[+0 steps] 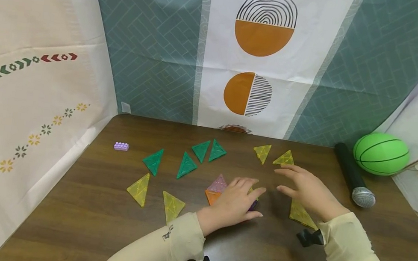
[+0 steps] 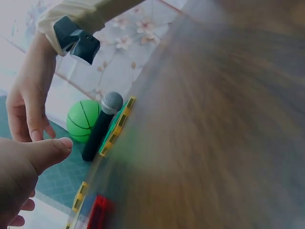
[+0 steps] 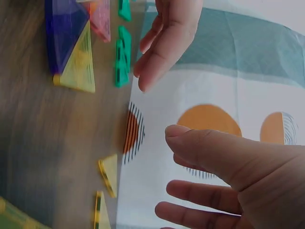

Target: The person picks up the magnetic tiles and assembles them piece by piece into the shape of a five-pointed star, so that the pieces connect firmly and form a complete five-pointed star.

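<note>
Head view: tile arranging, I'd guess. Left hand (image 1: pixel 235 200) spread, empty, near the pink triangle tile (image 1: pixel 218 184) on the table (image 1: pixel 98 221); right hand (image 1: pixel 309 191) loose, empty too. Next probably calls for pinching a yellow triangle tile (image 1: pixel 139 189).

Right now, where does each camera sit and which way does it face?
Head: worn on the head, facing forward and down at the wooden table; left grip, right grip and sleeves show.
Left wrist: worn there, facing across the table toward the microphone and green basketball; both grips and right sleeve show.
Right wrist: worn there, facing the printed cloth backdrop; both grips show.
Head and left wrist share the microphone.
</note>
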`<state>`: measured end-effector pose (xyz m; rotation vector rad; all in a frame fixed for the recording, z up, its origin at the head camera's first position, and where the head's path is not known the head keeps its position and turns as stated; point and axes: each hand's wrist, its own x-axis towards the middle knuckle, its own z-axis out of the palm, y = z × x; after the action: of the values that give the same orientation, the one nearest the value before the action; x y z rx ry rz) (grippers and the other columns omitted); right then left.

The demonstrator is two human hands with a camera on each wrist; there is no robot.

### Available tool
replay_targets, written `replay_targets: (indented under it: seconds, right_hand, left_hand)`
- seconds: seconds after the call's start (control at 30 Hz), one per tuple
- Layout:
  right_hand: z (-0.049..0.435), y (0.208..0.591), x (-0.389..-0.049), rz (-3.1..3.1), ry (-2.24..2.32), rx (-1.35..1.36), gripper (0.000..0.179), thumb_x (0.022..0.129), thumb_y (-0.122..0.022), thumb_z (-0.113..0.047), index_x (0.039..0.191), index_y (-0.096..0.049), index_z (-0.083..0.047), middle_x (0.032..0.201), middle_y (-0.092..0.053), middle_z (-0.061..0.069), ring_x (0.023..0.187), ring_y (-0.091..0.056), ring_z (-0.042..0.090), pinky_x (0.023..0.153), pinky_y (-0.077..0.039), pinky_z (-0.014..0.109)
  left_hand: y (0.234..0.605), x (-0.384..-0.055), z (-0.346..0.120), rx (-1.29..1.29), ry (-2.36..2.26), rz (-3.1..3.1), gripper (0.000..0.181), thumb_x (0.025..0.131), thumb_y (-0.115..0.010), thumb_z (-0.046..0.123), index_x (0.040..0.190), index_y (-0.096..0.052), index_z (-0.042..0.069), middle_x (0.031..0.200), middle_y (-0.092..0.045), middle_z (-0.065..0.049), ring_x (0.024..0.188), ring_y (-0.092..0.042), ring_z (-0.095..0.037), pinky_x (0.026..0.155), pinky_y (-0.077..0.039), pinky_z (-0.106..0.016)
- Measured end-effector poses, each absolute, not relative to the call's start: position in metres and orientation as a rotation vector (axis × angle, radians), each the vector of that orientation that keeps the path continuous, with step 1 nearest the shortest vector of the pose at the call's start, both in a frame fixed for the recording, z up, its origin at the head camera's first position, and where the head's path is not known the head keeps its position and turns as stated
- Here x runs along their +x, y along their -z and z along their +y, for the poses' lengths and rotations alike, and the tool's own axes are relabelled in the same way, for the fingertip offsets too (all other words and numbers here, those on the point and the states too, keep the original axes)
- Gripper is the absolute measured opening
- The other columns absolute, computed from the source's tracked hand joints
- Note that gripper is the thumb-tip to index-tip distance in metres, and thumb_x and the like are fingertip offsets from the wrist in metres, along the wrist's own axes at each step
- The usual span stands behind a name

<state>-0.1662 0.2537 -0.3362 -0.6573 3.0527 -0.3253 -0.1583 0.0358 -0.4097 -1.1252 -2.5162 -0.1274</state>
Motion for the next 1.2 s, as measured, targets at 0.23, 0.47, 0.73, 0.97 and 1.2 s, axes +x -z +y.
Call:
replay_targets:
  seconds: [0.23, 0.47, 0.73, 0.97, 1.2]
  right_hand:
    - [0.275, 0.333, -0.160, 3.088, 0.331, -0.656, 0.050, 0.087, -0.070, -0.026, 0.131, -0.058, -0.006, 0.133, -0.055, 0.024, 0.118, -0.055, 0.045, 0.093, -0.047, 0.058]
    - [0.294, 0.338, -0.159, 3.077, 0.335, -0.618, 0.049, 0.087, -0.071, -0.026, 0.128, -0.060, -0.004, 0.130, -0.057, 0.025, 0.116, -0.056, 0.044, 0.092, -0.047, 0.057]
    - [0.318, 0.351, -0.154, 3.056, 0.278, -0.585, 0.049, 0.085, -0.072, -0.026, 0.125, -0.061, 0.001, 0.130, -0.054, 0.031, 0.115, -0.054, 0.049, 0.090, -0.047, 0.058]
    - [0.335, 0.366, -0.151, 3.047, 0.293, -0.537, 0.051, 0.082, -0.074, -0.024, 0.123, -0.061, 0.004, 0.128, -0.054, 0.033, 0.114, -0.053, 0.052, 0.089, -0.047, 0.060]
    - [0.347, 0.379, -0.151, 3.063, 0.308, -0.541, 0.051, 0.080, -0.076, -0.019, 0.121, -0.061, 0.005, 0.122, -0.057, 0.033, 0.106, -0.058, 0.049, 0.084, -0.050, 0.057]
  left_hand:
    - [0.407, -0.161, 0.054, -1.151, 0.120, -2.499, 0.061, 0.087, -0.060, 0.058, 0.135, -0.053, 0.020, 0.136, -0.053, -0.005, 0.127, -0.051, -0.019, 0.109, -0.039, -0.034]
    - [0.410, -0.161, 0.073, -1.150, -0.047, -2.468, 0.058, 0.088, -0.056, 0.060, 0.133, -0.054, 0.024, 0.137, -0.052, -0.003, 0.127, -0.049, -0.017, 0.108, -0.039, -0.034]
    - [0.412, -0.160, 0.098, -1.212, -0.097, -2.506, 0.056, 0.091, -0.051, 0.061, 0.136, -0.051, 0.027, 0.140, -0.049, -0.001, 0.130, -0.047, -0.015, 0.110, -0.037, -0.032]
    - [0.420, -0.159, 0.116, -1.241, -0.107, -2.515, 0.054, 0.091, -0.048, 0.062, 0.134, -0.051, 0.029, 0.139, -0.049, 0.001, 0.129, -0.047, -0.013, 0.110, -0.037, -0.030]
    - [0.425, -0.158, 0.128, -1.281, -0.100, -2.578, 0.051, 0.093, -0.047, 0.061, 0.135, -0.050, 0.033, 0.142, -0.047, 0.002, 0.131, -0.045, -0.013, 0.110, -0.036, -0.030]
